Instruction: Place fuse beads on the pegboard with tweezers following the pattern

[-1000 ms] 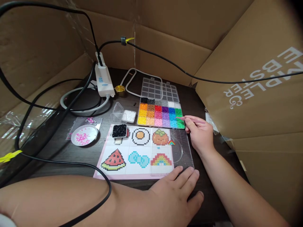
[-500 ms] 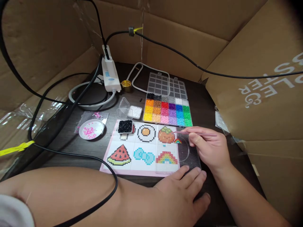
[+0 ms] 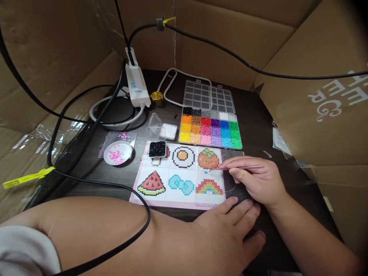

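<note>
My right hand (image 3: 254, 180) pinches thin pink tweezers (image 3: 244, 167), whose tip rests on the clear pegboard (image 3: 230, 184) just below the orange fruit picture. The pegboard lies over the right part of a pattern sheet (image 3: 178, 174) showing a watermelon, a bow, a rainbow, an egg and the fruit. My left hand (image 3: 227, 234) lies flat, fingers spread, on the table at the pegboard's near edge. Behind the sheet sits an open bead organiser (image 3: 211, 130) with many coloured compartments.
A small tray of black beads (image 3: 157, 148) sits on the sheet's far left corner. A box of white beads (image 3: 168, 131), a dish of pink beads (image 3: 117, 152), a white power adapter (image 3: 136, 86) and black cables (image 3: 94, 115) lie to the left. Cardboard walls surround the dark table.
My right hand moved with the tweezers from the bead organiser back toward me onto the pegboard. The camera view shifted left. My left hand stayed flat.
</note>
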Demonstrator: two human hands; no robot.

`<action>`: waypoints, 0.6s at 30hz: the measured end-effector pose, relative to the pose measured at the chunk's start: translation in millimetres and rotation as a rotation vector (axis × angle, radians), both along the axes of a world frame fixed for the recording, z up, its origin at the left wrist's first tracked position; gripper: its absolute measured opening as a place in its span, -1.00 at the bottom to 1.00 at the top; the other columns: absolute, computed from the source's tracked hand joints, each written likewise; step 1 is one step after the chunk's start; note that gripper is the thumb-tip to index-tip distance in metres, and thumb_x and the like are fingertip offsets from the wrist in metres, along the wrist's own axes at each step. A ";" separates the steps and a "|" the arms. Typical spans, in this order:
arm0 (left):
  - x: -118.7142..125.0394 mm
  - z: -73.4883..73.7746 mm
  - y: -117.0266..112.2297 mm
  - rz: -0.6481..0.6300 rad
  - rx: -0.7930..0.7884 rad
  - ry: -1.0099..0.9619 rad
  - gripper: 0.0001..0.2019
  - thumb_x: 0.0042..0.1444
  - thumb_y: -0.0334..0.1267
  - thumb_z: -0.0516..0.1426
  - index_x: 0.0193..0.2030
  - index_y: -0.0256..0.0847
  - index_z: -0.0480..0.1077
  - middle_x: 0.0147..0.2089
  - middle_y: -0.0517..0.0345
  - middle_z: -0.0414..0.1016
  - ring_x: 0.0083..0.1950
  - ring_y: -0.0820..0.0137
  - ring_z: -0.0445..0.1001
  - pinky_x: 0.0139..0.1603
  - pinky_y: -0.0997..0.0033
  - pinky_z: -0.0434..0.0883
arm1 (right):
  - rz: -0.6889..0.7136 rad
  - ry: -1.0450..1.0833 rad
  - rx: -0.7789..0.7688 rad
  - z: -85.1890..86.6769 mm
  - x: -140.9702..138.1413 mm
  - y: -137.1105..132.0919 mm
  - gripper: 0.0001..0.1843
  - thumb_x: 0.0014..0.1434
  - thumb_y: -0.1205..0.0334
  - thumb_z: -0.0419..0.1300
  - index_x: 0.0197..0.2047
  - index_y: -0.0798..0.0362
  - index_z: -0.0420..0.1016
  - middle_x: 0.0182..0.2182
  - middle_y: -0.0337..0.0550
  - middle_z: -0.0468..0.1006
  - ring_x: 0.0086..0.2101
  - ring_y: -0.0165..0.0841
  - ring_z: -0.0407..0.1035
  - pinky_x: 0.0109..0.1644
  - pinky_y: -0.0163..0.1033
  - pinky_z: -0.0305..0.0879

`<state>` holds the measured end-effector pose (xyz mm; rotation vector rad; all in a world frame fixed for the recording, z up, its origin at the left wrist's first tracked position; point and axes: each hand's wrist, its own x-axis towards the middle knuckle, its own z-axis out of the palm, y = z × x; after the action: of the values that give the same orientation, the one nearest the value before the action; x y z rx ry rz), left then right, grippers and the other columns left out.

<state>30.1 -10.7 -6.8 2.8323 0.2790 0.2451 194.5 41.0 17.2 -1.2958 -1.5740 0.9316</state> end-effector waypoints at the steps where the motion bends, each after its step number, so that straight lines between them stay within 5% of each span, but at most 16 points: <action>1: -0.1 0.0 0.0 -0.001 -0.001 0.004 -0.28 0.05 0.15 0.18 0.31 -0.14 0.29 0.45 -0.18 0.08 0.50 0.00 -0.06 0.41 0.01 -0.09 | 0.000 0.000 -0.003 -0.1 0.1 0.2 -0.87 0.15 0.30 0.29 -0.30 -0.04 0.70 -0.29 -0.12 0.69 -0.53 -0.43 0.47 -0.58 -0.39 0.41; 18: -0.6 -1.1 -1.8 0.007 -0.019 -0.005 -0.28 0.03 0.14 0.19 0.30 -0.14 0.29 0.45 -0.18 0.08 0.50 -0.01 -0.08 0.40 -0.01 -0.08 | 0.046 -0.075 -0.003 0.1 0.8 2.5 -0.84 0.17 0.29 0.26 -0.29 -0.07 0.71 -0.28 -0.13 0.70 -0.40 -0.34 0.55 -0.47 -0.32 0.47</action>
<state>29.5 -12.5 -8.0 2.8120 0.2894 0.2497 195.2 43.5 17.3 -1.3154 -1.6664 0.9236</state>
